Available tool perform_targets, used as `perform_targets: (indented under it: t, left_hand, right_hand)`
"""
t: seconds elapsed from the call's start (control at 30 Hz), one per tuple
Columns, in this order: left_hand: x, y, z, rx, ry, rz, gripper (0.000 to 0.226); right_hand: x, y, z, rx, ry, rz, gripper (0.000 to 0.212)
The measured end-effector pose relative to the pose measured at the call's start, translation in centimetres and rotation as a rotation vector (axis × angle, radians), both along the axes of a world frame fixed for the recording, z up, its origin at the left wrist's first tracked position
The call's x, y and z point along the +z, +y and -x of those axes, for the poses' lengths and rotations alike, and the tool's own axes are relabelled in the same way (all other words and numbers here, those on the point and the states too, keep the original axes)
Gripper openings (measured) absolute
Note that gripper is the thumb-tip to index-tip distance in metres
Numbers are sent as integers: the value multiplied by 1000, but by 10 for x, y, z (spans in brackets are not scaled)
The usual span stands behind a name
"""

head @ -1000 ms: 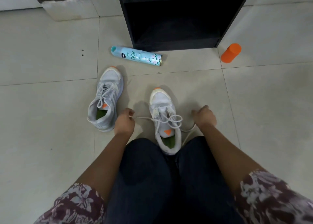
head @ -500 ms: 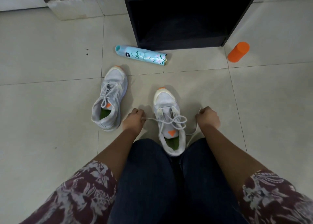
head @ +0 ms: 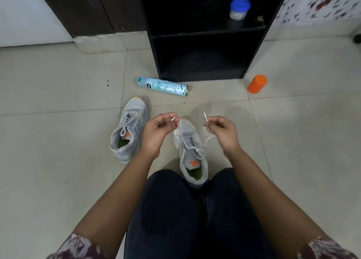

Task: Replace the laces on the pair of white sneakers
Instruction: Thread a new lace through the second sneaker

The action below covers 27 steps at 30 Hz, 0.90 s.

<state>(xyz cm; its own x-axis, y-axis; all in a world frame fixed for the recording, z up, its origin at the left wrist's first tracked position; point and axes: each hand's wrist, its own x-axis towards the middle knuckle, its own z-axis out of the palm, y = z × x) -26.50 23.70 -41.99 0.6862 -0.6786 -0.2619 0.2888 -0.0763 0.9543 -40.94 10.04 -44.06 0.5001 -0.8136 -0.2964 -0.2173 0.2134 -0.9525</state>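
Two white sneakers stand on the tiled floor. The left sneaker [head: 128, 129] is laced and tied, a little to the left of my hands. The right sneaker [head: 190, 153] sits between my knees with its white lace [head: 192, 143] loose across the eyelets. My left hand [head: 159, 130] pinches one lace end above the toe, the tip sticking out to the right. My right hand [head: 222, 130] pinches the other lace end, its tip pointing up. Both hands are raised above the shoe.
A light blue spray can [head: 162, 86] lies on the floor beyond the shoes. An orange cap-like container [head: 257, 83] stands at the right. A black open shelf unit [head: 203, 43] is ahead, with a blue-lidded jar [head: 239, 8] on its shelf.
Both hands were low beside the right sneaker pulling the lace ends outward; now they are lifted above its toe, holding the lace tips up. The camera tilted upward.
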Motion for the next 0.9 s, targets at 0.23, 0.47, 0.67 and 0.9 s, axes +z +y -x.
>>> perform_targets:
  t: [0.23, 0.47, 0.67, 0.9]
  left_hand:
    - [92, -12, 12, 18, -93, 174, 14]
    - [168, -10, 16, 29, -300, 270, 15]
    - [208, -10, 27, 144, -358, 316, 15]
    - [219, -17, 34, 203, -422, 272, 10]
  right_hand:
    - [112, 14, -14, 27, -264, 125, 6]
    - [199, 28, -16, 59, -417, 251, 7]
    - [226, 35, -18, 48, -400, 268, 6]
    - [240, 38, -18, 46, -365, 189, 10]
